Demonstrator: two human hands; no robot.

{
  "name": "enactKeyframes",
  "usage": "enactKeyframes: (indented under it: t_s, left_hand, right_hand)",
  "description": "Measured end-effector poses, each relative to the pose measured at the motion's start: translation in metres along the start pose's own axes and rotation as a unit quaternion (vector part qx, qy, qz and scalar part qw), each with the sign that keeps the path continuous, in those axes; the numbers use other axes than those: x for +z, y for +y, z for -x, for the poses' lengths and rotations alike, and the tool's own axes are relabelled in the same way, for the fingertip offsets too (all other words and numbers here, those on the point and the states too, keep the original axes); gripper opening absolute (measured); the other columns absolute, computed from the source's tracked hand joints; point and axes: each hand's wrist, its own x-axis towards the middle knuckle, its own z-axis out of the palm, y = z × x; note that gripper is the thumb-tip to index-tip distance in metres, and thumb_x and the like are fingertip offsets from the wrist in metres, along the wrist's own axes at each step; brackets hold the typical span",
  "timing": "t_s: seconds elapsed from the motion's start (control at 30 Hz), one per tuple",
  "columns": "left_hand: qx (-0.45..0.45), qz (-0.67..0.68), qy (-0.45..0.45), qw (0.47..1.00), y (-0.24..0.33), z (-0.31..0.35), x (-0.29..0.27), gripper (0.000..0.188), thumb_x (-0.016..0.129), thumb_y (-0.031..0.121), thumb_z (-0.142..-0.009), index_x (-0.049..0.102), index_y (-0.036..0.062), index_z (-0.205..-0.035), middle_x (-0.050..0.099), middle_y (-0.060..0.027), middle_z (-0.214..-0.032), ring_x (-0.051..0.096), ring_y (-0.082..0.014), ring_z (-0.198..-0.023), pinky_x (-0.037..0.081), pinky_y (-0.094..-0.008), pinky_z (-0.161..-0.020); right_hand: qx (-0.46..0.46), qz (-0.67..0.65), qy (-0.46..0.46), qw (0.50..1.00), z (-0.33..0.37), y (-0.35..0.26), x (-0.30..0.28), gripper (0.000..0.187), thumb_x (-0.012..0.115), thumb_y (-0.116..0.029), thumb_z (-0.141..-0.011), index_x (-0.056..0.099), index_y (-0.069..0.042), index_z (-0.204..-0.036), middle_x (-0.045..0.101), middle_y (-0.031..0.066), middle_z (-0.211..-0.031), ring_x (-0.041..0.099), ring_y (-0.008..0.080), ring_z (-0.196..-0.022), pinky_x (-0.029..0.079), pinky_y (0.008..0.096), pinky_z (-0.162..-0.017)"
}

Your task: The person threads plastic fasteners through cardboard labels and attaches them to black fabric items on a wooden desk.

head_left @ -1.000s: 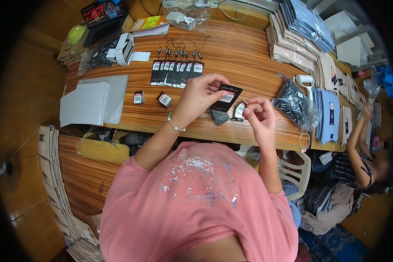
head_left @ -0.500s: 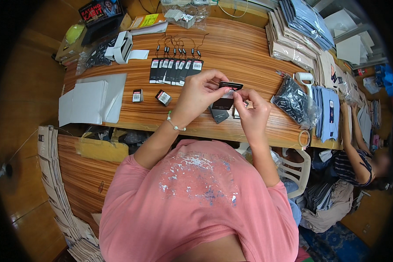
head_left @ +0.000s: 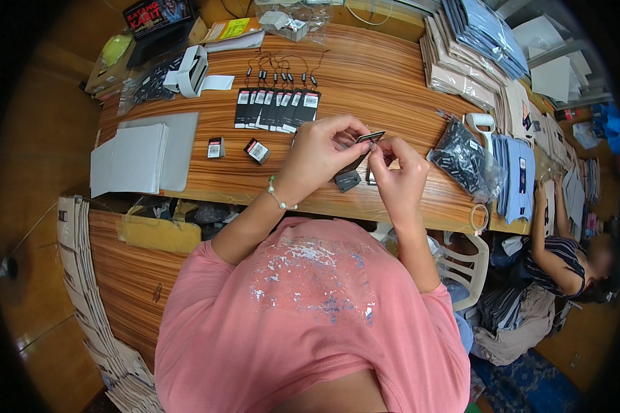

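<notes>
My left hand (head_left: pixel 325 150) pinches a black hang tag (head_left: pixel 356 162) between thumb and fingers, holding it tilted above the table's near side. My right hand (head_left: pixel 401 167) is closed in a pinch at the tag's edge, fingertips nearly meeting the left ones. Whatever sits between the right fingertips is too small to make out. Beneath the hands lies a dark grey tag (head_left: pixel 348 181), partly covered. Left of my left hand stand two small stacks of barcode labels, one upright (head_left: pixel 215 147) and one turned askew (head_left: pixel 257 151). Beyond them, a fanned row of black hang tags (head_left: pixel 277 110) has dark strings attached.
White sheets (head_left: pixel 129 160) lie on the left. Behind them are a white holder (head_left: pixel 187 72) and a screen (head_left: pixel 160 19). To the right are a bag of black pieces (head_left: pixel 461 153), a white tagging tool (head_left: pixel 481 124) and folded garments (head_left: pixel 512 179). Another person (head_left: pixel 561 265) works at far right.
The held tag has tipped, so its printed face shows less and its top edge more. Both hands stay close together, with the left shifted slightly right.
</notes>
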Motion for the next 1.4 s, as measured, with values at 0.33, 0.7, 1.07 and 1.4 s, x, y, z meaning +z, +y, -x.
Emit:
enactKeyframes:
  t_s: [0.33, 0.7, 1.07, 1.4]
  left_hand:
    - [-0.006, 0.011, -0.01, 1.0, -0.006, 0.0, 0.001, 0.015, 0.065, 0.001, -0.075, 0.061, -0.002, -0.089, 0.063, -0.0044, -0.079, 0.058, -0.005, -0.069, 0.048, -0.0167, -0.06]
    - [-0.048, 0.021, -0.023, 0.998, -0.015, -0.001, -0.001, 0.019, 0.068, 0.005, -0.074, 0.061, -0.0021, -0.09, 0.062, -0.0037, -0.075, 0.057, -0.0039, -0.066, 0.046, -0.0157, -0.059]
    - [-0.036, -0.01, -0.028, 0.999, -0.021, -0.005, -0.003, 0.017, 0.068, 0.004, -0.073, 0.063, -0.0012, -0.089, 0.064, -0.0045, -0.076, 0.059, -0.0056, -0.068, 0.048, -0.0175, -0.061]
    - [0.003, 0.016, -0.007, 1.0, -0.028, -0.006, -0.001, 0.019, 0.068, 0.007, -0.072, 0.065, -0.0008, -0.089, 0.066, -0.0093, -0.078, 0.064, -0.0117, -0.069, 0.05, -0.0218, -0.061]
  right_hand:
    - [-0.006, 0.012, 0.006, 1.0, 0.003, 0.005, 0.004, 0.009, 0.061, -0.002, -0.07, 0.053, 0.0, -0.065, 0.053, 0.0104, -0.058, 0.052, 0.0197, -0.05, 0.042, 0.0282, -0.047]
    - [0.004, 0.012, 0.006, 1.0, 0.007, 0.013, 0.011, 0.007, 0.062, -0.002, -0.07, 0.055, 0.001, -0.067, 0.054, 0.0121, -0.059, 0.054, 0.021, -0.051, 0.042, 0.0292, -0.047]
    - [0.103, -0.124, 0.009, 0.987, 0.011, 0.027, 0.022, 0.009, 0.06, -0.002, -0.075, 0.056, 0.001, -0.068, 0.057, 0.0074, -0.06, 0.054, 0.0122, -0.053, 0.041, 0.0249, -0.049]
    - [0.277, -0.418, -0.034, 0.865, 0.011, 0.043, 0.025, 0.004, 0.056, -0.002, -0.079, 0.058, 0.0, -0.077, 0.059, 0.0047, -0.064, 0.053, 0.0073, -0.057, 0.042, 0.0185, -0.053]
